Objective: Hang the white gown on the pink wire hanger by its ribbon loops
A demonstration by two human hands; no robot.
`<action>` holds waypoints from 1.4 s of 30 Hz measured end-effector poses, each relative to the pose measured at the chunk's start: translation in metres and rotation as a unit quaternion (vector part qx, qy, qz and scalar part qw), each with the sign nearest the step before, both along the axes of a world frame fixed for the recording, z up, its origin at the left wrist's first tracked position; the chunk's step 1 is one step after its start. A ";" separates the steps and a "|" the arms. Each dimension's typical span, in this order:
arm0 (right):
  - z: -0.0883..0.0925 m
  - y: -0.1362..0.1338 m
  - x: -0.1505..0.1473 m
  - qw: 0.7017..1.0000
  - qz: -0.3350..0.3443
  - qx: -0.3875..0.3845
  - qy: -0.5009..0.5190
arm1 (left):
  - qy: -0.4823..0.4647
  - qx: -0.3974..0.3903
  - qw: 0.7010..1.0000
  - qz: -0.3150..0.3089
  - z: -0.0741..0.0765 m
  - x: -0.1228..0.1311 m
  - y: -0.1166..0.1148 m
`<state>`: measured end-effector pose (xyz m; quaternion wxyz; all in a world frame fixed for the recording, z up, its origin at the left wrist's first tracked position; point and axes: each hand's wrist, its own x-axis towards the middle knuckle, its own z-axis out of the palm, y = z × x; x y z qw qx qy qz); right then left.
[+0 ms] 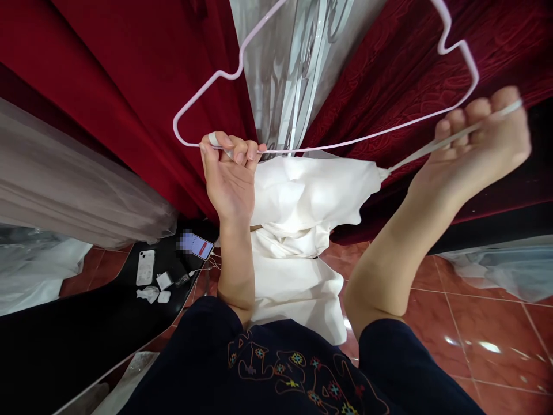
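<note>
Head view shows us with both arms raised in front, a pale pink hanger (337, 144) spread across the far part of the scene and a white garment (311, 184) hanging just below its bar, its lower folds dropping towards our body. Our left hand (231, 184) is curled over the left end of the bar, fingers bent and gripping it, with a white band (213, 139) lying across them. Our right hand (475, 144) is out to the right, its fingers half curled with a thin white strap (415, 153) running across them, taut from the garment's right corner; blur hides the grip, and we cannot tell whether these fingers touch the hanger.

We judge the step in hand to be stretching that strap beside the hanger's right end while the left hand steadies the bar. From here, the next move calls for keeping the strap under tension and the bar level, so that neither slips. Near left, a phone (201, 248) lies on a black table (64, 346), well apart from the garment
</note>
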<state>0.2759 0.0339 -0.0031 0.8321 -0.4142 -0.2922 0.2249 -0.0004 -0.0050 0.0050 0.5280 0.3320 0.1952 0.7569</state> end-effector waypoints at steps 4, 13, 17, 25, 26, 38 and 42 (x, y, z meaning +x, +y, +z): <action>-0.016 -0.023 -0.029 0.999 0.041 -0.026 0.010 | -0.020 0.013 0.999 -0.021 -0.004 -0.001 0.005; 0.013 -0.035 -0.073 0.963 0.220 0.122 0.098 | -0.002 -0.001 0.999 -0.052 -0.012 0.005 0.007; 0.008 -0.033 -0.065 0.943 0.278 0.151 0.100 | 0.102 -0.003 0.995 -0.011 -0.025 -0.014 0.008; 0.005 -0.031 -0.058 0.942 0.293 0.136 0.095 | 0.300 0.063 0.882 0.357 -0.024 -0.062 0.022; 0.004 -0.030 -0.058 0.942 0.293 0.133 0.096 | 0.304 0.087 0.879 0.357 -0.019 -0.063 0.025; -0.006 -0.034 -0.060 0.959 0.264 0.069 0.078 | 0.327 0.010 0.941 0.084 0.039 -0.034 0.045; -0.009 -0.032 -0.063 0.965 0.252 0.053 0.055 | 0.305 0.009 0.946 0.109 0.021 -0.044 0.051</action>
